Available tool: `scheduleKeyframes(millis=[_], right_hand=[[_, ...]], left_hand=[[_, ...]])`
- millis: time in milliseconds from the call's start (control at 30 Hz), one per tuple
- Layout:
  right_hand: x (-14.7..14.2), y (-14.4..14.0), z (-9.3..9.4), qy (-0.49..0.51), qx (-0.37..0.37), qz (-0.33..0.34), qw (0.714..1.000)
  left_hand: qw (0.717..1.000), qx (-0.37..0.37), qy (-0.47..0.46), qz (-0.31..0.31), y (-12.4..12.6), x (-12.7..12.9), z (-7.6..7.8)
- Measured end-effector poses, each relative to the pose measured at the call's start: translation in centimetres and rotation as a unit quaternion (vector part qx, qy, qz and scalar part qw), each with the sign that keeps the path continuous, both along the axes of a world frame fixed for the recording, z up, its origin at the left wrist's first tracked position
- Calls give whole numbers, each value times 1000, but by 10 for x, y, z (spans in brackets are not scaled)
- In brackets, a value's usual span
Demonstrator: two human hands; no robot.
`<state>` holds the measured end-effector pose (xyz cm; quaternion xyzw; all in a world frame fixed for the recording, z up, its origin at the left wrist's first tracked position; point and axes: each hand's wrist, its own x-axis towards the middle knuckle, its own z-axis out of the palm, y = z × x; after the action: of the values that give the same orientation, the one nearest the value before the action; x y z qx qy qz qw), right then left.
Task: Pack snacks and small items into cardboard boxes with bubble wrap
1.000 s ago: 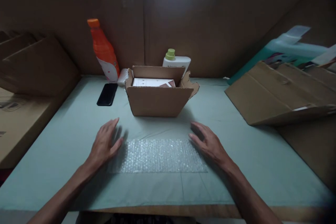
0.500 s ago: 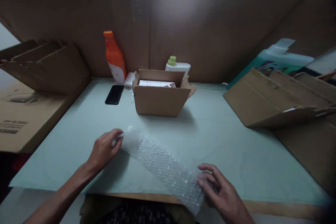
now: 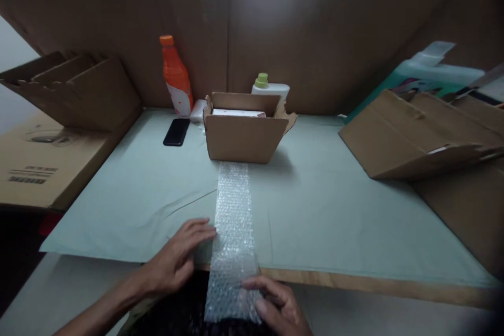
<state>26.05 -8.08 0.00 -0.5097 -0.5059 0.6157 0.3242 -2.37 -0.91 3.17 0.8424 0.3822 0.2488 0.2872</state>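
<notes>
A strip of bubble wrap (image 3: pixel 233 210) lies between the two hands, its near end over the table edge, its far end just before a small open carton. The left hand (image 3: pixel 179 254) has its fingers extended, fingertips at the strip's left edge; the right hand (image 3: pixel 281 302) curls over its near right corner, thumb and forefinger apart, and whether it pinches the film I cannot tell.

Well left of the grip, a large carton (image 3: pixel 51 168) bears a printed picture and dark lines of text too small to read. Ahead of the left hand, an orange bottle (image 3: pixel 177 79) wears a white label, illegible here.

Straight ahead, the small open carton (image 3: pixel 240 139) holds a white box (image 3: pixel 236 113); a green-capped white bottle (image 3: pixel 271 88) stands behind. Far right of the grip, a jug of teal liquid (image 3: pixel 444 77) shows behind a cardboard box (image 3: pixel 405 142).

Under the strip is a pale green cloth (image 3: pixel 334 210); beyond everything, cardboard panels (image 3: pixel 307 37) form a wall.
</notes>
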Motion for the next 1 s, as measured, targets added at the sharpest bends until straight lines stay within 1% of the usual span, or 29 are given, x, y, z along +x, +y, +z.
scheduleKeyframes(millis=[33,67,100,133,200,233,300,333,367,400,433,467,500,533,600,633,700,733,800,833,867,900,933,1000], right_hand=[[-3,9,6,48,-3,4,999],[-6,19,10,90,-3,7,996],[-10,29,14,121,2,4,993],[-13,37,17,140,10,-2,990],[-15,48,18,139,28,-22,990],[-13,50,18,117,41,-37,992],[-7,50,16,31,99,-61,993],[-3,49,15,-26,152,-62,986],[0,48,13,-85,219,-53,970],[1,48,12,-143,291,-34,945],[1,50,10,-196,355,-8,914],[0,52,8,-243,403,22,882],[-2,55,6,-282,433,48,855],[-5,60,4,-312,449,69,834],[-11,69,0,-344,462,94,812],[-14,74,0,-345,466,100,809],[-16,81,2,-324,465,111,816],[-17,84,4,-308,457,120,826],[-18,90,9,-272,419,139,855],[-18,92,12,-257,396,143,870],[-18,95,14,-248,380,137,880],[-17,97,15,-246,378,119,885],[-16,98,16,-251,391,91,881],[-15,99,15,-277,444,31,851]], left_hand=[[999,-51,-11,3,-19,-1,5],[996,-89,-20,15,-33,2,8],[993,-108,-31,42,-40,8,8],[990,-108,-44,78,-40,16,6],[982,-87,-60,159,-28,33,-6],[976,-77,-62,192,-18,40,-13],[971,-70,-50,225,0,49,-29],[970,-70,-41,229,7,50,-35],[970,-65,-33,233,11,51,-40],[970,-56,-25,237,14,51,-44],[970,-44,-16,239,16,50,-47],[971,-30,-5,238,16,50,-48],[972,-16,8,235,16,49,-48],[972,0,21,235,15,49,-47],[969,31,39,241,12,47,-42],[969,42,37,241,9,46,-38],[974,54,14,221,1,43,-29],[978,57,3,199,-4,41,-26],[986,56,-9,157,-11,39,-23],[987,50,-11,152,-12,39,-23],[986,40,-12,159,-11,39,-25],[984,25,-12,175,-9,40,-27],[981,10,-10,195,-4,41,-30],[974,-5,10,226,9,44,-36]])
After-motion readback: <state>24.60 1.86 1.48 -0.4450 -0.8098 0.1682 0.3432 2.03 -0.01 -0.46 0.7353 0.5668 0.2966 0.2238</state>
